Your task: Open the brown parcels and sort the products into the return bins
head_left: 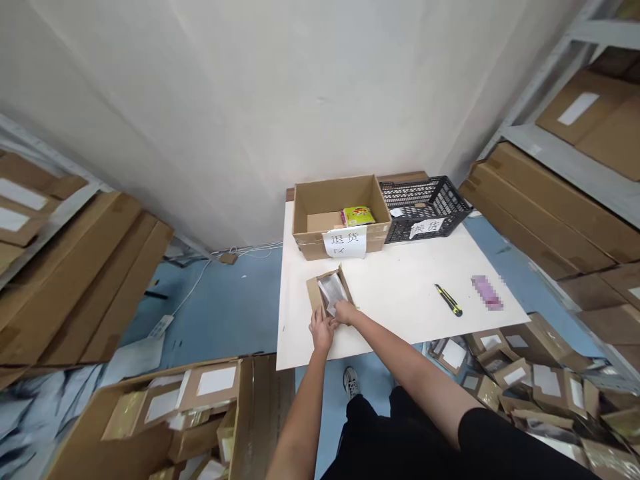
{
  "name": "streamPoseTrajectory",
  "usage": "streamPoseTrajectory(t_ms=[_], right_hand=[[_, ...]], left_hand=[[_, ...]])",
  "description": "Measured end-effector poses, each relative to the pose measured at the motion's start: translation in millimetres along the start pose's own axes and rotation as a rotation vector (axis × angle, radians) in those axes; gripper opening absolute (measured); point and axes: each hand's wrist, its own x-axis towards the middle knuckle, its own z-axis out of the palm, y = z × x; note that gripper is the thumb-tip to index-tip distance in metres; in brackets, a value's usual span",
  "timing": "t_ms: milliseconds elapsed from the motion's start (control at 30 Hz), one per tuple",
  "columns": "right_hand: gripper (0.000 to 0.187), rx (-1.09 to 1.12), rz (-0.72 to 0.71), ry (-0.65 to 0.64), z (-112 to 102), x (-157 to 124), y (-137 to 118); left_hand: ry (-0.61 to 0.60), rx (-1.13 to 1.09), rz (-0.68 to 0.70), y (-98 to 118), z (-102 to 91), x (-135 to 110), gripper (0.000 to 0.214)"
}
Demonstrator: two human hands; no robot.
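A small opened cardboard box (315, 293) sits on the white table with its flaps out. Inside lies a silvery-grey plastic bag (332, 289); its contents cannot be made out. My left hand (323, 328) grips the near left edge of this box. Reaching over the near side, my right hand (344, 311) is closed on the lower end of the bag, its fingertips partly hidden. To the right, a black and yellow box cutter (449, 300) rests on the tabletop, apart from both hands.
Behind stand a large cardboard box (306, 248) holding a colourful packet (358, 215) and a black plastic crate (400, 232), both with paper signs. A blurred purple item (487, 293) lies at the table's right. Parcels fill a big carton (247, 400) at lower left; more are piled at lower right.
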Motion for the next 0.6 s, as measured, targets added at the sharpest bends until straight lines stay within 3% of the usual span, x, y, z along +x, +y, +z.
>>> streamPoseTrajectory(t_ms=[67, 167, 300, 400, 467, 600], right_hand=[[0.023, -0.054, -0.097, 0.069, -12, -23, 7], [0.045, -0.170, -0.294, 0.302, -34, -71, 31], [0.065, -0.202, -0.177, 0.588, -76, -147, 91], [0.064, -0.200, -0.001, 0.720, -112, -209, 149], [0.055, -0.205, 0.125, 0.792, -137, -255, 190], [0.042, -0.176, 0.425, 0.944, -190, -366, 276]], left_hand=[[0.024, -0.017, 0.037, 15, -3.2, -2, 0.013], [0.061, -0.020, 0.137, 52, -5.2, -8, 0.017], [0.068, -0.001, 0.323, 126, 6.4, -15, 0.019], [0.025, 0.010, 0.476, 201, 30.2, -19, 0.019], [-0.031, 0.017, 0.591, 262, 54.9, -25, 0.019], [-0.204, -0.010, 0.833, 406, 127.4, -61, 0.019]])
